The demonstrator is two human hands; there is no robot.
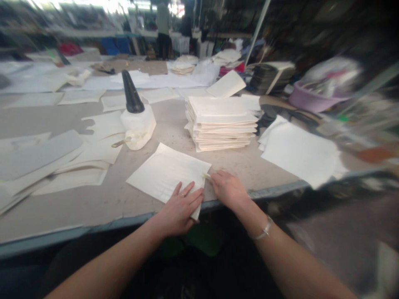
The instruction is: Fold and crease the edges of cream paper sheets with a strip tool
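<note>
A white rectangular sheet (166, 170) lies at a slant near the table's front edge, one corner over the edge. My left hand (183, 205) rests on it with fingers spread, pressing its near right part. At the sheet's right edge, my right hand (229, 189) is closed in a pinch on a small pale stick-like tool (207, 177), whose tip touches the sheet; its exact kind is too blurred to tell. Behind the sheet stands a white bottle (139, 124) with a tall black cone (133, 93) on top and a small metal piece at its front.
A thick stack of folded white pieces (222, 124) stands behind my right hand. More white sheets (299, 149) lie to the right, and flat cut pieces (71, 162) to the left. A purple basin (311, 99) with bagged items sits at the back right. A person (163, 31) stands far back.
</note>
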